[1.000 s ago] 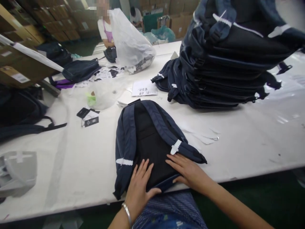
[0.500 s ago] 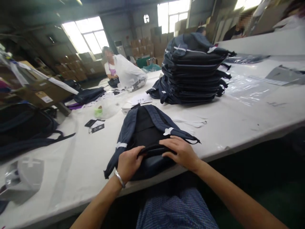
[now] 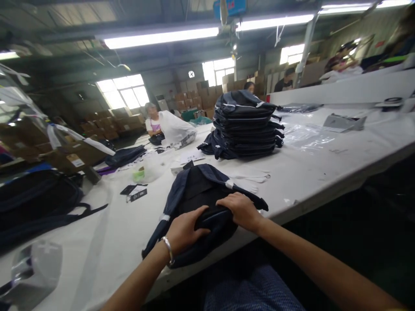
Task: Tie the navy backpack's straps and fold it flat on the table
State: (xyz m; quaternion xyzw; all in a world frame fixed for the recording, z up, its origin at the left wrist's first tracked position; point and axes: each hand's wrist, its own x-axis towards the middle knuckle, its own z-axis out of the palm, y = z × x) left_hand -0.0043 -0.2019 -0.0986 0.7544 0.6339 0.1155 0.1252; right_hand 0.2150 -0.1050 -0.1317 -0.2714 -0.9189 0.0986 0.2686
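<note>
- Where the white table (image 3: 116, 229) reaches the left edge, a dark bag (image 3: 35, 203) lies with a strap trailing right; a greyish plastic wrapper (image 3: 45, 268) lies nearer the person.
- Behind that bag stands a cardboard box (image 3: 61, 159) bearing a pale label.
- Black and white tags (image 3: 134, 191) lie in a loose cluster, just short of a small green item (image 3: 138, 174) beside crumpled clear film.
- Across the table, a co-worker (image 3: 154, 126) stands behind a big translucent sack (image 3: 177, 129).
- The left hand (image 3: 184, 231) (a silvery bangle (image 3: 167, 250) circles its wrist) rests on the backpack's near end, thumb and forefinger well parted with dark fabric between; I cannot tell how firmly they grip.
- The navy-and-black backpack (image 3: 197, 194) lies at the table's near edge, straps upward, each wrapped with a white band, its near end raised under both hands.
- The right hand (image 3: 241, 210) bends its fingers over the same end; its thumb is hidden, so I cannot tell whether it pinches the fabric.
- Beyond it rises a stack of similar backpacks (image 3: 246, 127).
- Farther right, shiny clear plastic (image 3: 304, 137) lies near a grey packet (image 3: 345, 122).
</note>
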